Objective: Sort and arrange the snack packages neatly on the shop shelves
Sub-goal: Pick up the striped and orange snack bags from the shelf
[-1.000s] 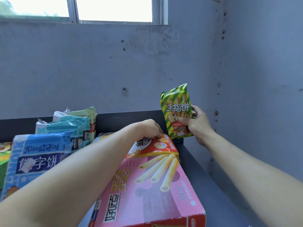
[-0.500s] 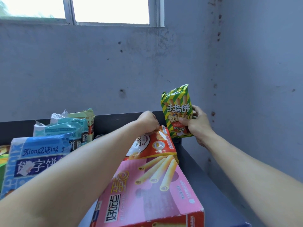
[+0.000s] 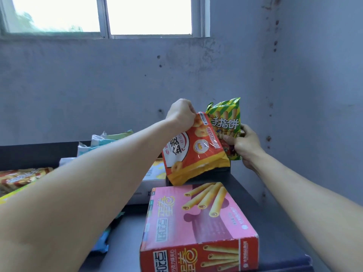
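My left hand (image 3: pixel 181 112) grips the top edge of an orange and red snack bag (image 3: pixel 193 150) and holds it upright above the dark shelf (image 3: pixel 255 205). Just behind it to the right, my right hand (image 3: pixel 244 145) holds a green and yellow striped biscuit-stick bag (image 3: pixel 225 119) upright near the back right corner of the shelf. The orange bag overlaps the green bag's lower left part. A pink and red wafer-roll box (image 3: pixel 198 222) lies flat on the shelf in front of both bags.
Teal and white packets (image 3: pixel 98 141) stand at the back left. A white box (image 3: pixel 155 179) lies behind the pink box. A red and yellow pack (image 3: pixel 17 178) sits at the far left. Grey walls close the back and right; a window (image 3: pixel 102 14) is above.
My left hand has lifted the orange bag from lying flat behind the pink box to upright in the air. The green bag in my right hand has stayed near the corner.
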`<state>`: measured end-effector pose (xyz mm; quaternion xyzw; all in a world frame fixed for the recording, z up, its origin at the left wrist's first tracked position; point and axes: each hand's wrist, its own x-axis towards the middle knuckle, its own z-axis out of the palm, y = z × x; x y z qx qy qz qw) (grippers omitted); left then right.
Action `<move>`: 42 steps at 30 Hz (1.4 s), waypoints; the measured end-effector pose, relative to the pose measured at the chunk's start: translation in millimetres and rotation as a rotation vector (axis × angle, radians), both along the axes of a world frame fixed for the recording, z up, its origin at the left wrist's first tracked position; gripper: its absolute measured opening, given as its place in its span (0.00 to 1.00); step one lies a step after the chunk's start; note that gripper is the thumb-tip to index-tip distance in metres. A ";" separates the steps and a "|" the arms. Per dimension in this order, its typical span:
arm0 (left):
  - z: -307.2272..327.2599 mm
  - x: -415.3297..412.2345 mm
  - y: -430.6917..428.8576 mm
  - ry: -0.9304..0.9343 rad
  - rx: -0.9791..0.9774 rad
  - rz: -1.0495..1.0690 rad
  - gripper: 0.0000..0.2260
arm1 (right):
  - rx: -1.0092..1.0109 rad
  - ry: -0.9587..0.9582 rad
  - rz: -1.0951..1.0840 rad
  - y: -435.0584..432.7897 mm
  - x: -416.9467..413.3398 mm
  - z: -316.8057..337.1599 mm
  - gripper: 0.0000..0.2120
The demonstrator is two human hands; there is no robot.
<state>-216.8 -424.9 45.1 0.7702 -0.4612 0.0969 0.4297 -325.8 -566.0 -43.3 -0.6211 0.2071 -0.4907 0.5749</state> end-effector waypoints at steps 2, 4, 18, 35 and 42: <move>7.5 -0.3 5.4 -0.045 0.002 0.011 0.05 | 0.010 -0.002 0.018 3.6 2.2 2.9 0.22; 14.6 -0.7 10.4 -0.078 -0.011 0.026 0.06 | 0.003 -0.001 0.043 8.2 4.3 3.8 0.22; -4.5 -10.6 40.9 0.192 0.887 -0.177 0.06 | 0.062 0.095 0.159 25.5 15.1 -8.2 0.22; -35.9 11.0 27.2 0.316 0.561 0.001 0.13 | -0.086 0.426 0.167 36.1 41.5 -20.3 0.17; -32.3 12.9 32.5 0.323 0.523 0.028 0.13 | -0.153 0.560 0.067 38.4 41.2 -15.7 0.22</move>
